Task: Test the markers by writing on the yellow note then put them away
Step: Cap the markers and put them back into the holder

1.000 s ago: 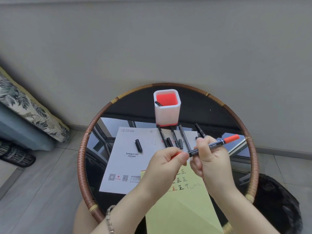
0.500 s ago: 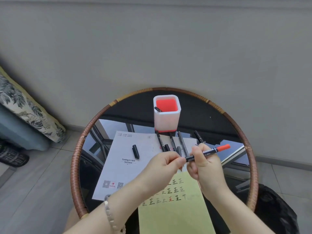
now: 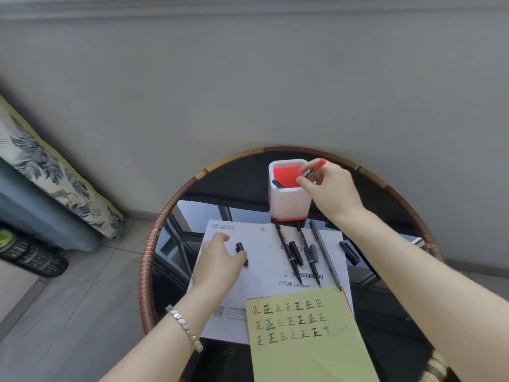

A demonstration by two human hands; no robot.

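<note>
Left hand (image 3: 220, 260) lies on the white sheet (image 3: 264, 271), fingertips at a black cap (image 3: 241, 250); whether it grips, cannot tell. Pen holder (image 3: 287, 197) at 12 o'clock holds one black marker (image 3: 276, 183). Right hand (image 3: 329, 186) pinches the red-capped marker (image 3: 315, 167) over the holder's rim, long axis 1-to-7 o'clock, cap up. Yellow note (image 3: 308, 340) at 6 o'clock.

right hand (image 3: 327, 188) pinching red marker (image 3: 315, 166) | over pen holder (image 3: 289, 199)

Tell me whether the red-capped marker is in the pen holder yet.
Not fully in. The right hand holds the red-capped marker tilted over the pen holder rim, its red end sticking up outside; its lower end is hidden behind the fingers.
</note>
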